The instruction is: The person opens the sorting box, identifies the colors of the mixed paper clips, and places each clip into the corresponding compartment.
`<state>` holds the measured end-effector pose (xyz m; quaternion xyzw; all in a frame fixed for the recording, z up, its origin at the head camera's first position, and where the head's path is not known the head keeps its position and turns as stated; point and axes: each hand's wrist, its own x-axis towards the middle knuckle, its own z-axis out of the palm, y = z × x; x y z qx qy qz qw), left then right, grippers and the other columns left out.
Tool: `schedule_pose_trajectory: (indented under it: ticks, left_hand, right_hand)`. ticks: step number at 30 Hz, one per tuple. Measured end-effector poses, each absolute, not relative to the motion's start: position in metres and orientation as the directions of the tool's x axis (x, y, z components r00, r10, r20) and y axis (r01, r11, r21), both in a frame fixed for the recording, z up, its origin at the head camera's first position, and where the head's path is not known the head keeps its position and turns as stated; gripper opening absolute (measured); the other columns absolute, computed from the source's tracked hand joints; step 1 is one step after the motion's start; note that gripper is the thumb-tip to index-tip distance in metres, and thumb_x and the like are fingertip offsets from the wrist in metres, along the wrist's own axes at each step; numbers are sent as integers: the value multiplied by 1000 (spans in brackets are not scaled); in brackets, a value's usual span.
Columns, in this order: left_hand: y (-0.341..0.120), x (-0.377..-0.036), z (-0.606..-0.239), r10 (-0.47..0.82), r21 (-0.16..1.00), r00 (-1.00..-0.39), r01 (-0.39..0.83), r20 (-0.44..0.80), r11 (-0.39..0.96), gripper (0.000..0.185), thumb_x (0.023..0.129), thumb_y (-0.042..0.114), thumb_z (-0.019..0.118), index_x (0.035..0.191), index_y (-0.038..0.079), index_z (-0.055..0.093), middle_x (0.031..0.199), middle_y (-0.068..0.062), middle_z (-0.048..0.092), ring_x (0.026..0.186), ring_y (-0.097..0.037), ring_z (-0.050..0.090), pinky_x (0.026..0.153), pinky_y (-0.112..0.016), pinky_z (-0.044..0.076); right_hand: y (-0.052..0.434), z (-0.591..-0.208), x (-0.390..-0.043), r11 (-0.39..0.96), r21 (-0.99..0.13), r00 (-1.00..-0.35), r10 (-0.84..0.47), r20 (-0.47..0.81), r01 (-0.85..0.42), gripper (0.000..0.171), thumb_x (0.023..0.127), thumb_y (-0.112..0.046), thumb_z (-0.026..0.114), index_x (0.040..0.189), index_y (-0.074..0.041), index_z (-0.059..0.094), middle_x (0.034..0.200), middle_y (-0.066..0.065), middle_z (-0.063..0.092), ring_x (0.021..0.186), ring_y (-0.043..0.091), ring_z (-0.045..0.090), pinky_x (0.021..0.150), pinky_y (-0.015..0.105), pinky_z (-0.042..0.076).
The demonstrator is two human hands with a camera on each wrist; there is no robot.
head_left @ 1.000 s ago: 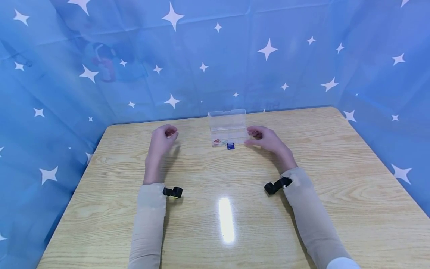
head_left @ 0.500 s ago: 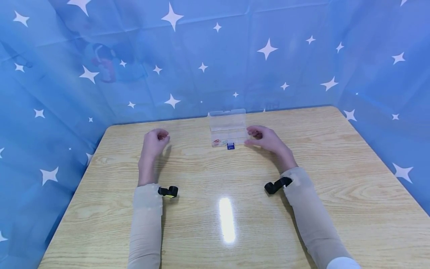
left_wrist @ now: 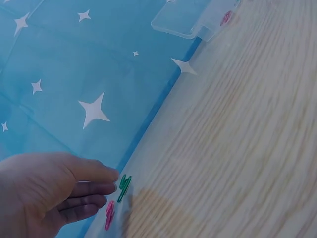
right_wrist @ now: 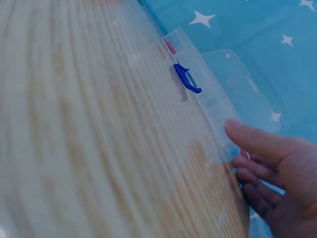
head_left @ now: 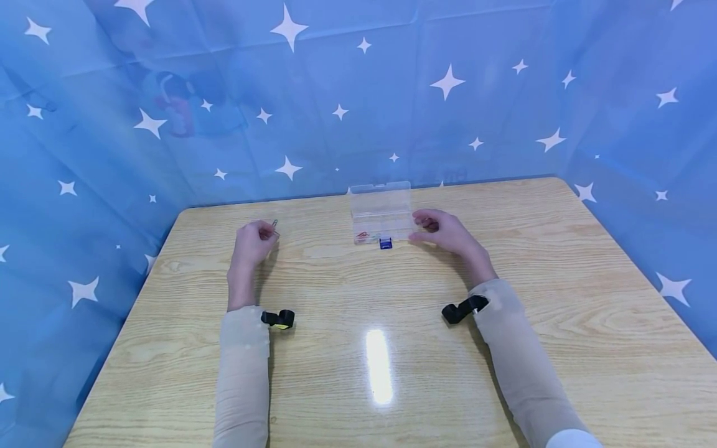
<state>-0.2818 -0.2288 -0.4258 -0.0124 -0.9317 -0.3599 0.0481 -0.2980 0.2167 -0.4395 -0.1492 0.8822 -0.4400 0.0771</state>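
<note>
Near the table's back left, my left hand (head_left: 253,241) has its fingers loosely bent, fingertips beside a green paper clip (left_wrist: 125,187) and a pink paper clip (left_wrist: 109,215). Nothing shows pinched between its thumb and fingers. A clear plastic compartment box (head_left: 398,225) sits at the back centre with its lid (head_left: 379,198) raised. Red paper clips (head_left: 362,236) lie in its front left compartment, with greenish ones beside them. A blue latch (right_wrist: 185,79) hangs at the box's front. My right hand (head_left: 445,231) holds the box's right end, thumb at the front corner, other fingers behind.
The wooden table (head_left: 336,311) ends at a blue curtain (head_left: 313,93) with white stars, close behind the box. Black wrist cameras (head_left: 465,308) stick out from both sleeves.
My left hand has moved left and slightly toward me, away from the box, and a clip now shows by its fingertips. The right hand and the box have stayed put.
</note>
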Motion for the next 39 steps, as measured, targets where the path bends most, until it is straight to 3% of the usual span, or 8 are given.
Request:
schedule_pose_trajectory:
  ticks: [19, 39]
  left_hand:
    - [-234, -281, -431, 7, 621, -998, 41, 57, 783, 17, 98, 6, 58, 104, -6, 69, 103, -22, 66, 93, -34, 62, 82, -45, 51]
    - [-221, -279, -421, 20, 663, -996, 72, 86, 745, 20, 100, 13, 60, 105, -5, 69, 100, -20, 67, 88, -30, 61, 78, -39, 51]
  right_hand:
    - [219, -442, -299, 564, -801, -943, -332, 0, -198, 67, 91, -32, 78, 144, -1, 51, 131, 17, 58, 121, 32, 53, 106, 47, 42]
    - [217, -441, -300, 577, -789, -940, -340, 1, -210, 65, 91, -30, 78, 143, -2, 52, 130, 17, 59, 120, 32, 54, 105, 47, 43]
